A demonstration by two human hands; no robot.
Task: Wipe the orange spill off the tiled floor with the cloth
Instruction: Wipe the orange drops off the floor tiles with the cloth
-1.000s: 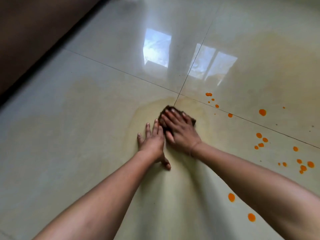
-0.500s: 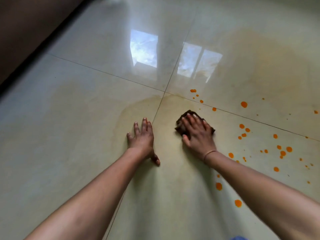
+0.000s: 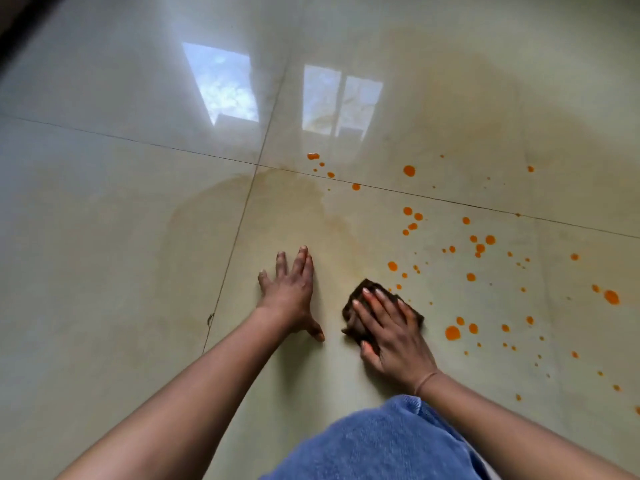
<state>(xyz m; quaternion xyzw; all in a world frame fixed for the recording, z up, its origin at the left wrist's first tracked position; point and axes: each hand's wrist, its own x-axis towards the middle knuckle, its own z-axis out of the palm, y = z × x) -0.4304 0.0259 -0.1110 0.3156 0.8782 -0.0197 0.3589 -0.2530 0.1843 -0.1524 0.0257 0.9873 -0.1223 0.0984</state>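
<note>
A dark brown cloth (image 3: 360, 297) lies bunched on the glossy tiled floor (image 3: 104, 237). My right hand (image 3: 391, 332) lies on top of it with straight fingers, pressing it down. My left hand (image 3: 291, 292) rests flat on the floor just left of the cloth, fingers spread. Orange drops (image 3: 452, 332) are scattered to the right of the cloth and further back (image 3: 408, 170). A pale yellowish wiped smear (image 3: 214, 209) spreads ahead of my hands.
Blue fabric (image 3: 381, 445) covers my knee at the bottom centre. Grout lines cross just ahead of my hands. Window reflections (image 3: 225, 84) shine on the far tiles. A dark edge (image 3: 14, 26) runs along the top left corner.
My right hand has dragged the cloth back toward me and to the right, away from the grout crossing. My left hand stayed flat on the floor. The blue fabric came into view.
</note>
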